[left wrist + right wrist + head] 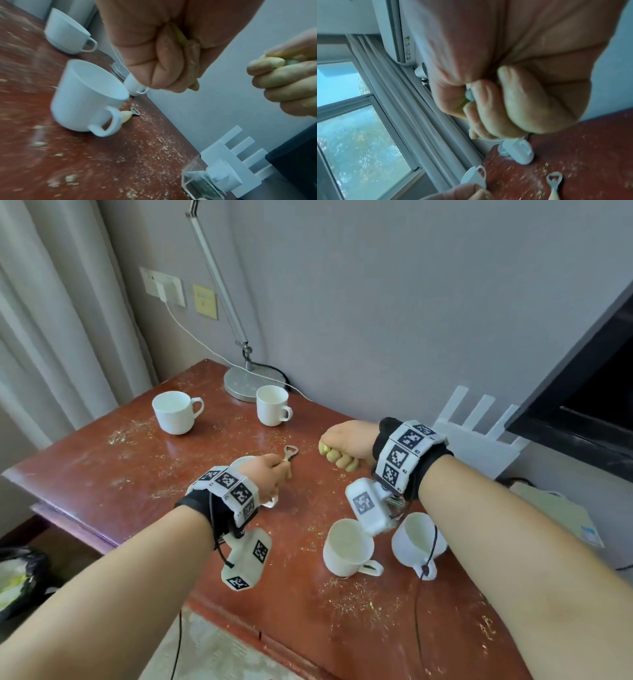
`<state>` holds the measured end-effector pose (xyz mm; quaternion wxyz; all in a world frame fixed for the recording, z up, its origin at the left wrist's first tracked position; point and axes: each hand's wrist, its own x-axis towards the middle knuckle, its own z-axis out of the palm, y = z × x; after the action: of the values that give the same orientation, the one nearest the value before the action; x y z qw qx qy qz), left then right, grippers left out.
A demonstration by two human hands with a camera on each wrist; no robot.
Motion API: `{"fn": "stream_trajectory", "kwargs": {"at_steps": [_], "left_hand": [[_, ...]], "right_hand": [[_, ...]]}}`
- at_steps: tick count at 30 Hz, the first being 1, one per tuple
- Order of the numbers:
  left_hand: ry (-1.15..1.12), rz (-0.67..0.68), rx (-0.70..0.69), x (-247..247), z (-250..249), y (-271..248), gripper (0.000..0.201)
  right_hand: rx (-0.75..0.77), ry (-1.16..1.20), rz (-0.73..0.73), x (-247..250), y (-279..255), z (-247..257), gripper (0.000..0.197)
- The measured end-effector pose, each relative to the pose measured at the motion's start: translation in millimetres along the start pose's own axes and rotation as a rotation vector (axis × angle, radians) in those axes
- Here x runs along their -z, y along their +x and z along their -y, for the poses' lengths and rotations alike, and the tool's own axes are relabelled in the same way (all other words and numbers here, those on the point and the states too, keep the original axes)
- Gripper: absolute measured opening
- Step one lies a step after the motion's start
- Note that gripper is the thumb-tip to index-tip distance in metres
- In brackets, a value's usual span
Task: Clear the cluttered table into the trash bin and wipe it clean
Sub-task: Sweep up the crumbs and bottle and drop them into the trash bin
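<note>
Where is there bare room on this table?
Left side of the table, crumbs only, before the wide cup; and the front strip nearer than the two close cups. Centre is crowded: left hand, right hand, bottle opener.

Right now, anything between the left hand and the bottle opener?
Nothing visible. The curled left hand is right at the handle end of the bottle opener. A white cup stands beside the opener, under the hand, not between. The right hand grips yellowish scraps.
</note>
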<state>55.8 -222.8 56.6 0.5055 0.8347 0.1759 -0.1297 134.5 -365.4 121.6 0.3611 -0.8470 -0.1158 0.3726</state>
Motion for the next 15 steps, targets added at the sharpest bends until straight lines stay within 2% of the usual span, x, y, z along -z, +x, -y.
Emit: {"fn": "stream_trajectory", "kwargs": {"at_steps": [3, 7, 10, 15], "left_hand": [[-0.055, -0.042, 0.052, 43.6, 39.9, -32.6, 0.022], [-0.226, -0.095, 0.121, 116.6, 111.3, -91.8, 0.022], [-0.358, -0.223, 0.180, 170.9, 169.5, -145.8, 0.022], [-0.497, -0.446, 0.265, 240.5, 257.9, -237.1, 0.022]], "right_hand": [[-0.045, 0.128, 0.087, -55.1, 6.8, 23.7, 0.022], [-0.020, 0.079, 0.224, -154.9, 14.7, 79.3, 0.035], [0.044, 0.164, 0.328, -237.6, 14.8, 119.9, 0.035], [0.038, 0.350, 0.444, -355.3, 6.2, 169.5, 0.030]]}}
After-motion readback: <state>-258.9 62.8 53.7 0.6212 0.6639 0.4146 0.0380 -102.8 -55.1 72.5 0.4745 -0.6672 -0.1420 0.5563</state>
